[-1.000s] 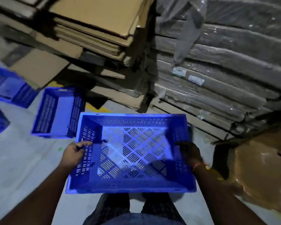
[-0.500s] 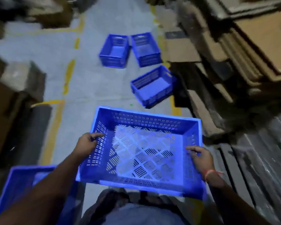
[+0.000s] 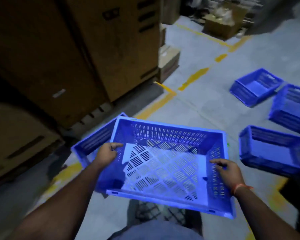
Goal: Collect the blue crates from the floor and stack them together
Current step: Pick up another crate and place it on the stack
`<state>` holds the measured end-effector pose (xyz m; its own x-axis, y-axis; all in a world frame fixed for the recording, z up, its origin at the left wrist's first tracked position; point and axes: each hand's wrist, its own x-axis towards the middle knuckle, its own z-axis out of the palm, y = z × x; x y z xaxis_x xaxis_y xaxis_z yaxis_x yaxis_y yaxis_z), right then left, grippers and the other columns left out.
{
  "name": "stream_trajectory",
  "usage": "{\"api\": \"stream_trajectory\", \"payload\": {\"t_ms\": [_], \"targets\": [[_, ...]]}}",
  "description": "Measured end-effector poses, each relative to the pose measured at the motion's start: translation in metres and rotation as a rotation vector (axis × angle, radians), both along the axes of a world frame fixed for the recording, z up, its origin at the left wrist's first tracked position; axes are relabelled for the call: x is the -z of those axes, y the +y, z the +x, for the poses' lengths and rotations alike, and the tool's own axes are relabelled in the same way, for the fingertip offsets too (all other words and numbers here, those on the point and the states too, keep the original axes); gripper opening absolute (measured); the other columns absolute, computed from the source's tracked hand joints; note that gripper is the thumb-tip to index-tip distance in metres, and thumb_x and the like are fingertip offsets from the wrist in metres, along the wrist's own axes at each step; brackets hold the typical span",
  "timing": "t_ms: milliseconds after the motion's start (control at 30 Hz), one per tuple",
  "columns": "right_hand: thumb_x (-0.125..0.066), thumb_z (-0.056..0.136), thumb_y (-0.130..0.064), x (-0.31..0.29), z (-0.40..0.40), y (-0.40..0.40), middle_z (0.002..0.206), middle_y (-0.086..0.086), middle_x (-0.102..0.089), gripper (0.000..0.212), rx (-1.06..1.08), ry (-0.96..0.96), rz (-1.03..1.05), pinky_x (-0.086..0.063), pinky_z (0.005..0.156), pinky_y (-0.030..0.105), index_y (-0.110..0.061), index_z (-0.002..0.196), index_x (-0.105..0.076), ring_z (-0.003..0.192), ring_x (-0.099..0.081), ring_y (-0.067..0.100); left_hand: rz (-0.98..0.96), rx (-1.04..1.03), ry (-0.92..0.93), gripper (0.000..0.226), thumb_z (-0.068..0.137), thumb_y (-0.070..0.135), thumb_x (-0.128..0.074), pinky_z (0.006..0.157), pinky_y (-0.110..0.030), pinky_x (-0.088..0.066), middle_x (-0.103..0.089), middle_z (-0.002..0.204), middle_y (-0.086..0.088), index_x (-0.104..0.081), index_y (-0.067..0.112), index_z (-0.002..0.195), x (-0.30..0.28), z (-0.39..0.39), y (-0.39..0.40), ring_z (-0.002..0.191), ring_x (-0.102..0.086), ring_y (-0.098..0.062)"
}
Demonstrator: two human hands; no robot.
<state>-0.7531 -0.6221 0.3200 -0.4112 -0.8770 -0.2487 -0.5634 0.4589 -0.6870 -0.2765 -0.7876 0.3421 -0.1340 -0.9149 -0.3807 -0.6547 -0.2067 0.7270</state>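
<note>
Brown cartons (image 3: 62, 54) fill upper left of frame. Grey floor (image 3: 206, 101) with yellow lines. Held crate (image 3: 164, 163) at centre, above the floor; left hand (image 3: 107, 153) grips its left wall, right hand (image 3: 229, 174) grips its right wall. Second crate (image 3: 92, 144) sits behind-left; three more crates (image 3: 274, 151) at right.

Both forearms are bare, with no sleeves reaching into my view. On the wrist of the right hand (image 3: 229, 172) I see a thin orange-red thread band (image 3: 242, 187). The left hand (image 3: 107, 152) wears nothing. Low in my view are a light blue-grey shirt hem (image 3: 156, 229) and dark checked trousers (image 3: 156, 212).
</note>
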Motion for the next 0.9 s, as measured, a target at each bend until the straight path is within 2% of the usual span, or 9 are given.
{"api": "stream_trajectory", "payload": {"t_ms": [100,200,333,467,567,633,733,833,900], "targets": [[-0.066,0.078,0.006,-0.005,0.043,-0.055,0.089,-0.005,-0.075,0.053,-0.114,-0.005,-0.003,-0.046,0.078,0.016,-0.046,0.078,-0.074,0.085,-0.064,0.006,-0.01,-0.154,-0.009,0.06,0.074,-0.015,-0.046,0.041,-0.02,-0.033,-0.076,0.088,-0.002,-0.075,0.021,0.112,-0.004,0.06,0.012,0.049,-0.051,-0.014],[-0.066,0.079,0.007,-0.016,0.086,-0.104,0.091,-0.005,-0.076,0.052,-0.241,0.01,-0.011,-0.044,0.077,0.011,-0.045,0.076,-0.073,0.085,-0.064,0.004,0.007,-0.303,0.025,0.057,0.066,0.003,-0.046,0.049,-0.024,-0.039,-0.075,0.072,0.006,-0.076,0.027,0.109,0.003,0.115,0.023,0.045,-0.051,-0.015],[-0.066,0.08,0.003,-0.027,0.14,-0.158,0.09,-0.002,-0.075,0.041,-0.37,0.014,-0.002,-0.045,0.075,0.016,-0.037,0.083,-0.072,0.085,-0.067,0.013,0.028,-0.49,0.065,0.059,0.063,0.01,-0.044,0.053,-0.028,-0.041,-0.074,0.081,-0.011,-0.076,0.026,0.11,0.011,0.162,0.038,0.048,-0.054,-0.02],[-0.064,0.081,0.002,-0.026,0.176,-0.207,0.092,-0.005,-0.075,0.035,-0.451,-0.012,0.036,-0.044,0.077,0.023,-0.03,0.087,-0.076,0.089,-0.066,0.013,0.007,-0.582,0.013,0.053,0.069,0.003,-0.048,0.047,-0.036,-0.049,-0.073,0.086,-0.005,-0.075,0.04,0.096,0.02,0.186,0.045,0.047,-0.057,-0.022],[-0.063,0.081,0.003,-0.018,0.194,-0.247,0.09,-0.004,-0.075,0.037,-0.496,-0.019,0.054,-0.044,0.073,0.024,-0.032,0.082,-0.074,0.077,-0.064,0.01,0.035,-0.631,-0.043,0.056,0.073,-0.004,-0.05,0.055,-0.037,-0.055,-0.072,0.1,0.001,-0.076,0.033,0.106,0.031,0.195,0.039,0.053,-0.066,-0.028],[-0.063,0.081,0.004,-0.01,0.203,-0.275,0.089,-0.003,-0.074,0.037,-0.53,-0.019,0.064,-0.044,0.074,0.024,-0.031,0.082,-0.074,0.079,-0.064,0.012,0.062,-0.659,-0.062,0.055,0.074,-0.003,-0.05,0.059,-0.038,-0.056,-0.073,0.106,0.002,-0.076,0.031,0.109,0.036,0.196,0.03,0.056,-0.067,-0.027],[-0.064,0.081,0.005,0.008,0.214,-0.32,0.092,-0.002,-0.075,0.035,-0.594,-0.02,0.082,-0.044,0.082,0.026,-0.028,0.082,-0.075,0.093,-0.066,0.017,0.073,-0.694,-0.073,0.051,0.07,0.01,-0.049,0.066,-0.041,-0.058,-0.075,0.108,-0.001,-0.075,0.038,0.103,0.045,0.199,0.014,0.064,-0.069,-0.026],[-0.067,0.081,0.003,0.027,0.224,-0.367,0.089,-0.004,-0.074,0.037,-0.68,0.012,0.097,-0.044,0.08,0.026,-0.034,0.078,-0.071,0.09,-0.067,0.017,0.093,-0.72,-0.106,0.046,0.081,0.003,-0.057,0.069,-0.042,-0.06,-0.073,0.108,-0.002,-0.076,0.04,0.101,0.051,0.198,-0.009,0.073,-0.071,-0.032],[-0.069,0.08,0.001,0.039,0.231,-0.396,0.087,-0.007,-0.072,0.032,-0.745,0.05,0.105,-0.042,0.079,0.022,-0.031,0.081,-0.073,0.09,-0.067,0.015,0.076,-0.733,-0.138,0.048,0.082,0.006,-0.062,0.073,-0.039,-0.059,-0.073,0.105,-0.006,-0.073,0.051,0.096,0.059,0.201,-0.023,0.077,-0.071,-0.029]]}}
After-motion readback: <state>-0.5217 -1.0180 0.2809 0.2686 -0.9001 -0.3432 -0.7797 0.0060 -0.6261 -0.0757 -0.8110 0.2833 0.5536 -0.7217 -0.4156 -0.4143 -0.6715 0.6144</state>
